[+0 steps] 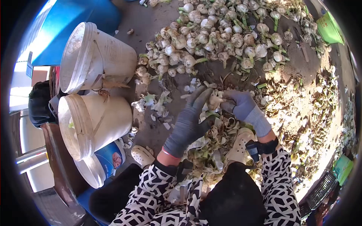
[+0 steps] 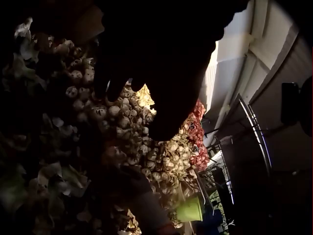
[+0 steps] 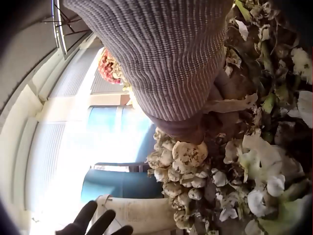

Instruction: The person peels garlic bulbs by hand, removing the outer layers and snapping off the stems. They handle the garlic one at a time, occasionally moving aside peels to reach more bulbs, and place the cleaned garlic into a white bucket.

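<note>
In the head view, a garlic bulb (image 1: pixel 215 101) is pinched in the gloved fingers of my right hand (image 1: pixel 242 106). My gloved left hand (image 1: pixel 189 122) is beside the bulb, its fingers extended; contact is unclear. The right wrist view has a dirt-marked bulb (image 3: pixel 190 154) at the tips of my right hand (image 3: pixel 164 63), and my left hand (image 3: pixel 98 221) with its fingers spread. My left hand (image 2: pixel 151 63) is a dark shape in the left wrist view, with my right hand (image 2: pixel 139 196) dim below. Peeled skins (image 1: pixel 211 147) lie beneath both hands.
A large heap of garlic bulbs (image 1: pixel 226 34) lies beyond the hands. White buckets (image 1: pixel 117 52) lie on their sides at left, near a blue container (image 1: pixel 90 15). Dry scraps (image 1: pixel 298 124) cover the ground at right, with a green container (image 1: pixel 329 28) beyond. A cream shoe (image 1: pixel 142 155) is nearby.
</note>
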`<state>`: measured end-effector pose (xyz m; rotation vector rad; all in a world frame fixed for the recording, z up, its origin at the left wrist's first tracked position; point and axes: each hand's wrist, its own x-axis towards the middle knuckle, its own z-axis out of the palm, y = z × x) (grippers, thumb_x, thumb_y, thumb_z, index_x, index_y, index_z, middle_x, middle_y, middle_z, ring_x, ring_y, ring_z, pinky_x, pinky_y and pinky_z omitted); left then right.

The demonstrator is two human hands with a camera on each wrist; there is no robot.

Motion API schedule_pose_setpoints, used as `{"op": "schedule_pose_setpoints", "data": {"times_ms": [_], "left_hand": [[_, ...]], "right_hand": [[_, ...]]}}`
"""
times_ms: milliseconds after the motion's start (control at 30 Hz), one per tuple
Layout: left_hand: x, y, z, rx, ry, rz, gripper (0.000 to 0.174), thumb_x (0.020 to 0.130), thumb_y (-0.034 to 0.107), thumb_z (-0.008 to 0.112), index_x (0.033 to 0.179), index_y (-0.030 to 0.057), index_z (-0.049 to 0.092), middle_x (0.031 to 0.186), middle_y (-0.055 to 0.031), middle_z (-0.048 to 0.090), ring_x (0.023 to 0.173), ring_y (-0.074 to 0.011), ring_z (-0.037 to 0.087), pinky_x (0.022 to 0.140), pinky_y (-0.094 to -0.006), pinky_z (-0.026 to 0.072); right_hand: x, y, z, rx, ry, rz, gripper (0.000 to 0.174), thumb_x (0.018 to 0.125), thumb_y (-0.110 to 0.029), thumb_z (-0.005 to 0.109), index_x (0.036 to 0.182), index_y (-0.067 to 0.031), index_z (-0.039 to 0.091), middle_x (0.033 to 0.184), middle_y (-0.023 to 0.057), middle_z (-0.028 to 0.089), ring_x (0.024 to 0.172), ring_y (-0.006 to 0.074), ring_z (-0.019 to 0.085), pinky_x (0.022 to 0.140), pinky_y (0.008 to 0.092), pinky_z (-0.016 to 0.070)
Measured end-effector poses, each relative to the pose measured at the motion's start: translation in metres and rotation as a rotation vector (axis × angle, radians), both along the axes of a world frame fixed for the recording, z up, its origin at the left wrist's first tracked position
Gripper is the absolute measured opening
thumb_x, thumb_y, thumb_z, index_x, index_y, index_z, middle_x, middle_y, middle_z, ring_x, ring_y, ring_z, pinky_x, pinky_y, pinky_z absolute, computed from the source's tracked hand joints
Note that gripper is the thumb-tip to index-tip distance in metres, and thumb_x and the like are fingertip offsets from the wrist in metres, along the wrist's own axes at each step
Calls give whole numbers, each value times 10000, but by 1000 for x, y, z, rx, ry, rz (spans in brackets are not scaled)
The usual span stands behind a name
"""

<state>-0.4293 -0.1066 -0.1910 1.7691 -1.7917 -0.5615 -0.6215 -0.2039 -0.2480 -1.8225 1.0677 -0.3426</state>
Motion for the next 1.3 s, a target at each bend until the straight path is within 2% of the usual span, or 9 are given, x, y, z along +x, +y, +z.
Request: {"op": "schedule_pose_setpoints", "data": {"times_ms": [100, 233, 400, 600, 733, 833, 933, 1067, 1300], "left_hand": [[-20, 0, 0, 79, 426, -32, 619, 770, 130, 752, 1319, 65, 473, 1218, -141, 566, 1094, -230, 602, 880, -329, 529], [-35, 8, 9, 29, 354, 0, 615, 801, 219, 739, 1316, 23, 464, 1204, -152, 574, 1088, -228, 603, 894, -337, 516], [-42, 16, 21, -26, 254, 37, 673, 803, 294, 745, 1334, 7, 447, 1232, -165, 560, 1102, -240, 596, 953, -352, 472], [-36, 19, 34, 132, 1086, 128, 618, 842, 259, 710, 1327, 1, 428, 1188, -177, 579, 1047, -227, 621, 952, -326, 471], [-24, 20, 42, 453, 975, 296, 341, 1008, 280, 451, 1155, -5, 564, 889, -116, 651, 861, -171, 646, 771, -280, 506], [-7, 7, 16, 424, 329, -20, 637, 1021, 479, 272, 957, -22, 661, 857, -119, 682, 813, -151, 641, 743, -295, 493], [14, 10, -28, 228, -356, -248, 613, 850, 76, 583, 1384, -72, 321, 1086, -135, 596, 910, -259, 608, 760, -336, 504], [-33, 13, 47, 219, 678, 221, 418, 947, 139, 532, 1319, -24, 438, 1116, -126, 567, 1023, -211, 562, 914, -291, 435], [-23, 16, 45, 305, 1015, 300, 235, 941, 204, 565, 1055, 1, 600, 973, -75, 634, 903, -157, 606, 844, -271, 471]], "right_hand": [[-23, 19, 32, 640, -537, -103, 344, 880, -278, 690, 1041, 19, 622, 899, 55, 655, 791, 125, 627, 696, 265, 510], [-6, 45, 24, 308, -963, -359, 275, 888, -240, 682, 992, 11, 634, 886, 63, 656, 767, 111, 607, 669, 256, 498], [-1, 45, 57, 147, -592, -302, 206, 900, -190, 658, 931, 13, 652, 856, 64, 667, 772, 94, 597, 684, 250, 484], [-12, 50, 70, 361, -543, -197, 193, 928, -129, 597, 1066, 4, 617, 876, 50, 685, 785, 70, 598, 700, 239, 491], [-17, 43, 68, 409, -487, 55, 160, 934, -116, 579, 1033, -2, 630, 824, 33, 676, 734, 67, 597, 663, 227, 486], [-27, 46, 67, 1068, -525, 149, 333, 828, -181, 726, 1075, 7, 603, 917, 65, 654, 798, 154, 645, 655, 263, 530], [-9, 54, 58, 1179, -857, -30, 383, 828, -198, 728, 1120, 1, 580, 961, 78, 653, 841, 172, 647, 710, 277, 535], [7, 51, 16, 1320, -1096, -24, 423, 840, -152, 703, 1197, 0, 532, 1061, 82, 633, 933, 163, 626, 815, 297, 529], [0, 52, 33, 1211, -1070, 24, 478, 851, -212, 676, 1235, 19, 511, 1103, 113, 627, 946, 204, 633, 839, 337, 531]]}}
